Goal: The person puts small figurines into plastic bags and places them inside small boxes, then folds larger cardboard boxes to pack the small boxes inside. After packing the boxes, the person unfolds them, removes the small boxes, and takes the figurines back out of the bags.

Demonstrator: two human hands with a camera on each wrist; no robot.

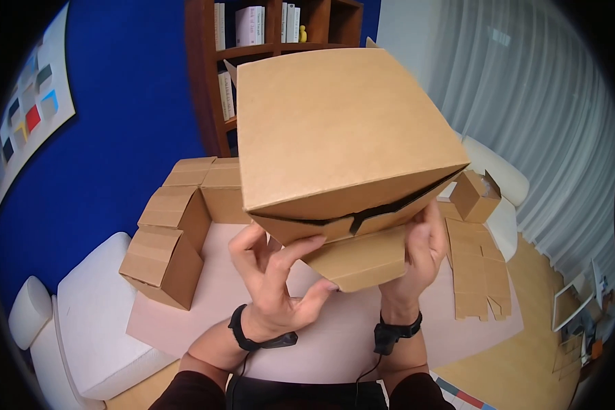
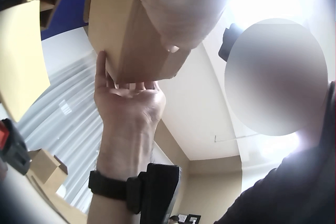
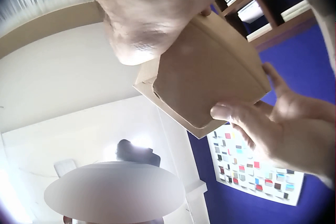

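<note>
A brown cardboard box [image 1: 342, 123] is held up tilted in front of the chest, its near end showing loose flaps and a dark gap between them. A wide flap [image 1: 362, 256] hangs down toward the body. My left hand [image 1: 277, 273] pinches that flap's left edge between thumb and fingers. At the right edge my right hand [image 1: 420, 249] grips the box and flap. In the left wrist view the right hand [image 2: 131, 108] supports the box [image 2: 144, 50] from beneath. The right wrist view has the left hand [image 3: 278, 129] at the box's edge [image 3: 210, 71].
Several closed boxes [image 1: 160, 256] stand in a row at the left of the pale table [image 1: 335, 342]. Flat cardboard [image 1: 482, 266] lies at the right, near an open box [image 1: 476, 197]. White cushioned seats [image 1: 96, 301] flank the left side; a wooden bookshelf [image 1: 273, 49] stands behind.
</note>
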